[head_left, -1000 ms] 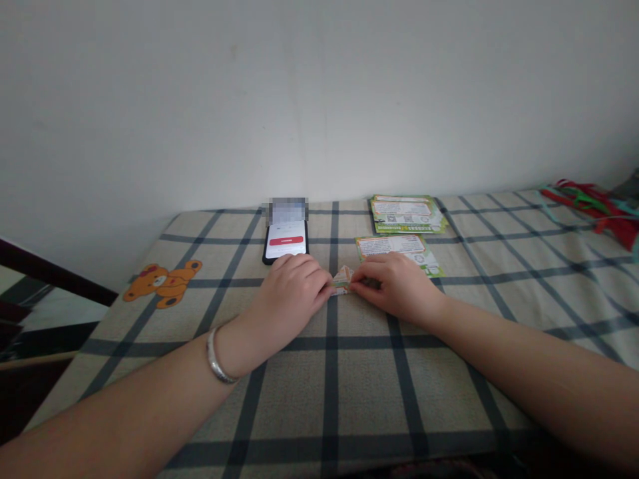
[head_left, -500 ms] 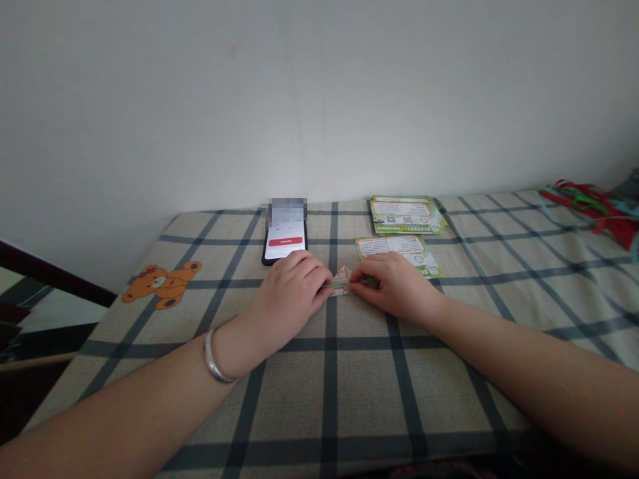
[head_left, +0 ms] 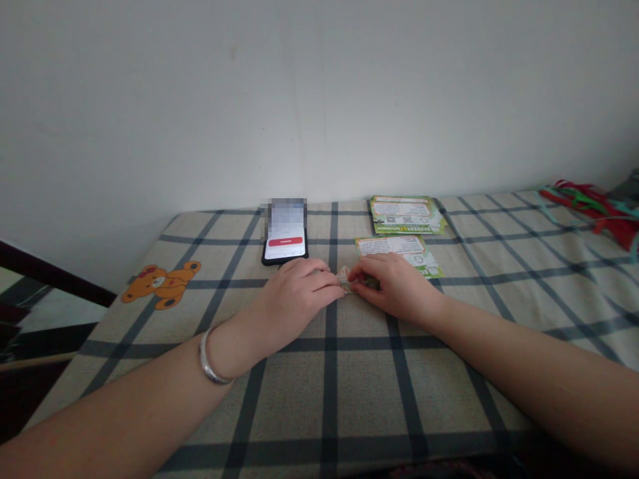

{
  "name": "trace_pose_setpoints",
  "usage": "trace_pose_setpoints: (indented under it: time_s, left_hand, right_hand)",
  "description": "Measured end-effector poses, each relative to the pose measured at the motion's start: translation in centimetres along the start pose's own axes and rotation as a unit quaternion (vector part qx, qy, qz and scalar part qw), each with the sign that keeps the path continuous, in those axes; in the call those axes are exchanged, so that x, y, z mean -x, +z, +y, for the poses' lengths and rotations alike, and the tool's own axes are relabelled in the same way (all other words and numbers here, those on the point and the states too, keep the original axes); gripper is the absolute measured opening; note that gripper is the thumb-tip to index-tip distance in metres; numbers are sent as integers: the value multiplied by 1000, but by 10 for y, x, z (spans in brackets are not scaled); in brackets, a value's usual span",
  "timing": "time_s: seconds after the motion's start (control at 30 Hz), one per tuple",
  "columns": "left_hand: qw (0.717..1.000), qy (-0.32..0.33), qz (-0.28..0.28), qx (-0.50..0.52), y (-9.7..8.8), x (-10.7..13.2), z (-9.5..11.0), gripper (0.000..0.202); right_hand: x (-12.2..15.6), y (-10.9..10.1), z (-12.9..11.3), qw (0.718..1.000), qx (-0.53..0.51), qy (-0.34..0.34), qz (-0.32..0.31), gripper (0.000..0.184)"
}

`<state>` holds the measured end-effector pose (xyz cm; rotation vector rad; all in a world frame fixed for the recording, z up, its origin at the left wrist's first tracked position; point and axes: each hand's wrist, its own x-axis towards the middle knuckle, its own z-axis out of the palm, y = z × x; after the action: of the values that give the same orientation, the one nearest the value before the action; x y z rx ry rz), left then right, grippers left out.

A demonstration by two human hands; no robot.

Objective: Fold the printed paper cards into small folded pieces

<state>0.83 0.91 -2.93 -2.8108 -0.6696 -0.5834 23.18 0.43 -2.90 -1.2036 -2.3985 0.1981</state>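
Pinching folded paper with right hand, nearly closed; touching it with left hand, curled, impossible to say whether gripping; midway between front and back edges of table.

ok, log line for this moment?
left hand: touching folded paper; right hand: pinching it; phone: beyond left hand; printed stack: beyond right hand
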Motion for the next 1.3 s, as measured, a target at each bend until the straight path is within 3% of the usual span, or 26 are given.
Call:
trace_pose_setpoints:
  time_s: [0.47,0.7,1.0,1.3]
  left_hand:
    - [999,2,-32,29,2,4,-3,25]
    - [999,12,-34,-17,2,3,0,25]
    - [998,22,-35,-37,2,3,-1,25]
    - [997,26,-57,-53,2,4,-1,25]
  right_hand:
    - [4,-7,-3,993,101,-65,0,10]
    - [4,-10,-2,988,115,-98,3,14]
    - [6,-14,3,976,144,-154,-49,19]
    - [5,-18,3,966,161,-192,-60,20]
